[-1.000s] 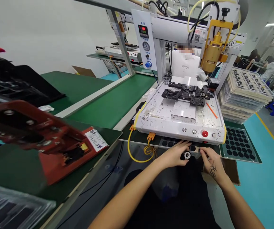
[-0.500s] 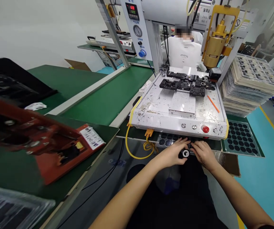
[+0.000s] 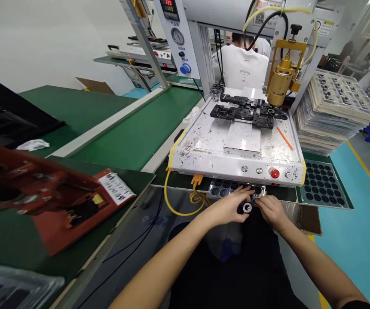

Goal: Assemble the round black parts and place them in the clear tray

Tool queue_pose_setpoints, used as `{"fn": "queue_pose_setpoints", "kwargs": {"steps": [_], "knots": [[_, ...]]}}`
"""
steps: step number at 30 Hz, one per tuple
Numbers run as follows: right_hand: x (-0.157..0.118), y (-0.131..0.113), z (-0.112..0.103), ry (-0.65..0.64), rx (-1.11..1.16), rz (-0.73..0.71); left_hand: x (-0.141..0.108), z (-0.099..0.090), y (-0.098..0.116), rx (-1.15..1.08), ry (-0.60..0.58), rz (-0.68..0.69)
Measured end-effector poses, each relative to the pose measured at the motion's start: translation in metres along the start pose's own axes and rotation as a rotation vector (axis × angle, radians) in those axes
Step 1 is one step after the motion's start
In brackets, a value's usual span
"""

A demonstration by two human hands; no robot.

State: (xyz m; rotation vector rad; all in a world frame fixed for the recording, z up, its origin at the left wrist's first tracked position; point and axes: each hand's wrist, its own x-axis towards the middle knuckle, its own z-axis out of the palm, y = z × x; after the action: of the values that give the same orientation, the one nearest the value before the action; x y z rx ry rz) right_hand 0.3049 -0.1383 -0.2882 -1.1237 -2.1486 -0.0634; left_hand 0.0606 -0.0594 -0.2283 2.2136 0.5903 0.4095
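A small black round part with a silver ring [image 3: 246,208] is held in my left hand [image 3: 231,207], its thumb and fingers curled round the sides. Close on its right is my right hand [image 3: 272,211], fingers bent and pressed together at the edge of a clear sheet with black discs [image 3: 220,189]. What the right fingertips hold, if anything, is too small to tell. Both hands are low, just in front of the white machine base [image 3: 209,164]. Above that base, a gold press head [image 3: 278,83] hangs over a black jig [image 3: 244,112].
An orange stick [image 3: 284,138] lies on the machine base. Stacked trays [image 3: 336,116] and a sheet of black discs [image 3: 323,184] are at the right. A red hand press [image 3: 65,214] stands left. Yellow cable [image 3: 175,209] hangs below the bench edge. A person sits behind the machine.
The view has shifted slightly. The gold press head sits lower over the jig. My right fingers have moved slightly away from the black part, and more of the clear disc sheet shows behind my hands.
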Motion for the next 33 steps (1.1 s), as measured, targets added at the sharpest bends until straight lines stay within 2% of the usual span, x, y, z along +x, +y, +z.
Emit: {"fn": "queue_pose_setpoints", "kwargs": {"steps": [3,6,11,14,19,21,23,25,28,30,33], "knots": [[-0.018,-0.012,-0.007,0.003,0.085,-0.005,0.001,-0.001,-0.002,-0.023,0.016,0.016],[-0.029,-0.028,-0.023,0.017,0.162,0.082,0.007,0.003,-0.006,0.015,0.086,0.014],[-0.023,-0.032,-0.047,0.130,0.262,0.463,0.024,0.014,-0.011,0.090,0.193,0.007],[-0.013,-0.026,-0.057,0.125,0.372,0.678,0.027,0.016,-0.010,0.101,0.217,0.010],[0.003,-0.030,-0.068,0.077,0.560,0.845,0.012,0.009,0.010,0.073,0.271,-0.007],[0.013,-0.037,-0.073,0.097,0.685,0.911,0.002,0.006,0.024,-0.025,0.322,-0.063],[0.024,-0.045,-0.076,0.158,0.866,0.996,-0.009,0.005,0.039,-0.237,0.367,-0.158],[0.035,-0.053,-0.078,0.194,1.037,1.064,-0.018,0.006,0.053,-0.564,0.379,-0.248],[0.046,-0.060,-0.078,0.161,1.197,1.103,-0.029,0.011,0.069,-1.053,0.383,-0.328],[0.049,-0.063,-0.078,0.138,1.234,1.098,-0.034,0.014,0.077,-1.210,0.405,-0.360],[0.049,-0.067,-0.080,0.096,1.220,1.080,-0.040,0.015,0.085,-1.277,0.444,-0.382]]}}
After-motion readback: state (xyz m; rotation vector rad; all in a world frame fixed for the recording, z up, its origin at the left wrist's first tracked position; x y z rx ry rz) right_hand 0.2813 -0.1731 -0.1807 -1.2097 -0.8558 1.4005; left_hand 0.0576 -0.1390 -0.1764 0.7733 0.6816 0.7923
